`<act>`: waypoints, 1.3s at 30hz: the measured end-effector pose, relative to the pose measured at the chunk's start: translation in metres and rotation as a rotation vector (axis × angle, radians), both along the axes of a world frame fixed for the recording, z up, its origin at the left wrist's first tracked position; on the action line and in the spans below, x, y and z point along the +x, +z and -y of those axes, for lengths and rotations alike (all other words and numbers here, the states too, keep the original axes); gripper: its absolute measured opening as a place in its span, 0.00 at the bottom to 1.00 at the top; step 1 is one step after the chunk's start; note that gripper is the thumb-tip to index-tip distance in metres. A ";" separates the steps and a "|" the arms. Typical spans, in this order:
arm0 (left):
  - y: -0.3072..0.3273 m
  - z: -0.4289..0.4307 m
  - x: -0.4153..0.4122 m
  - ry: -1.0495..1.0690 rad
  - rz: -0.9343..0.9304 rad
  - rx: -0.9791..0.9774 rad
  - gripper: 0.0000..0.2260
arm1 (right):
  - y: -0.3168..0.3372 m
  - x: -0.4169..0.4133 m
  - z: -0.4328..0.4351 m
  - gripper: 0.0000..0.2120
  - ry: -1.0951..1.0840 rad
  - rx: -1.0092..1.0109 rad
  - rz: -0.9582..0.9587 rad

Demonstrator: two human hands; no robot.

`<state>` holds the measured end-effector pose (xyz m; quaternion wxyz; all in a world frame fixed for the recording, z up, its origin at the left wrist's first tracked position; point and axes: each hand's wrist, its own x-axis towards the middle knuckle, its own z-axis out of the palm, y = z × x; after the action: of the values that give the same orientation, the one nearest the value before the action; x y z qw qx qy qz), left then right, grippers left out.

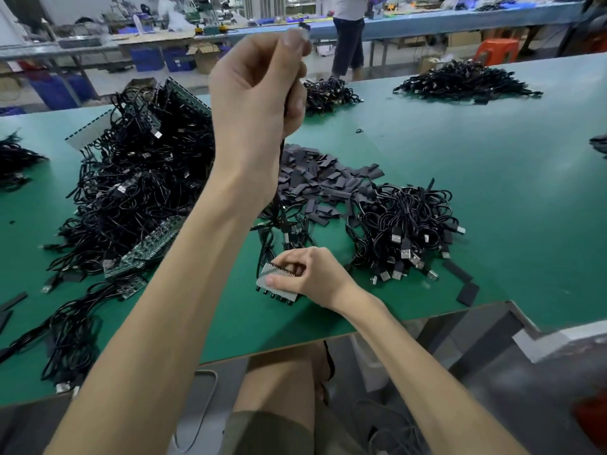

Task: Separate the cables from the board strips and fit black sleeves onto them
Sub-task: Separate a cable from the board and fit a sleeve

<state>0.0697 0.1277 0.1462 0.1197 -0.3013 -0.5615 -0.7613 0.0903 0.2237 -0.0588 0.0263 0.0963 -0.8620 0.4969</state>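
The left hand [259, 90] is up high, well above the surface [492, 192], its fingers closed in a fist round a thin black cable [281, 151]. The thumb is pressed down on top, where something pale pokes out. It is too blurred for me to say what it is.

From the fist the cable drops almost straight down and looks taut. Its long axis is close to vertical, and its lower end disappears into a small tangle of cables just behind the board strip [274, 284].

The right hand [312, 277] is low, near the front edge of the surface, pinching that strip. The thumb lies flat on the strip's pale face and the fingers curl over its toothed upper edge. The strip runs roughly left to right with a slight slant, and a row of dark sockets along its lower edge faces the person.

To my eye the split is deliberate. One hand anchors the strip while the other pulls along the cable's own line, so the force goes into the joint rather than dragging the strip about.

Just beyond the hands is a loose spread of flat black sleeves [325, 182], close enough to reach for the fitting step. To the right of it sits a pile of freed cables [404, 224], plugs showing. On the left is a much larger heap [141, 172] of cables attached to strips, so I judge that most of the work remains.
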 end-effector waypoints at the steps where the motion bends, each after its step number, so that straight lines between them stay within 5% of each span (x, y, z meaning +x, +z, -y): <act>1: -0.001 -0.002 -0.003 0.000 0.014 -0.011 0.07 | 0.001 0.000 0.001 0.17 0.003 0.026 0.010; 5: -0.012 -0.011 -0.019 -0.026 0.116 -0.038 0.07 | 0.002 -0.003 0.002 0.17 0.020 0.115 0.026; 11: -0.058 -0.016 -0.042 -0.031 0.322 -0.278 0.07 | 0.002 0.003 -0.001 0.08 0.041 -0.330 0.110; 16: -0.091 -0.012 -0.050 -0.052 0.376 -0.282 0.09 | 0.007 0.000 -0.001 0.41 -0.079 -0.222 0.097; 18: -0.097 -0.008 -0.048 -0.063 0.335 -0.314 0.11 | 0.008 0.001 -0.002 0.47 -0.096 -0.276 0.092; 23: -0.111 0.015 -0.034 -0.180 0.175 -0.487 0.07 | 0.010 0.002 -0.007 0.30 -0.179 -0.602 0.033; 27: -0.126 0.032 -0.024 -0.233 0.183 -0.529 0.11 | 0.010 0.002 -0.009 0.14 -0.212 -0.572 0.003; 32: -0.143 0.055 -0.017 -0.224 0.188 -0.468 0.14 | 0.011 0.004 -0.008 0.17 -0.229 -0.460 0.009; 35: -0.152 0.066 -0.009 -0.015 0.107 -0.640 0.14 | 0.011 0.005 -0.007 0.10 -0.239 -0.545 -0.004; 39: -0.162 0.071 -0.001 0.143 0.062 -0.870 0.20 | 0.012 0.007 -0.010 0.15 -0.302 -0.592 -0.059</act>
<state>0.0688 0.0566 -0.0158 0.0173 -0.2609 -0.8526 -0.4524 0.0968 0.2337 -0.0468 0.1514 -0.0298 -0.6836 0.7134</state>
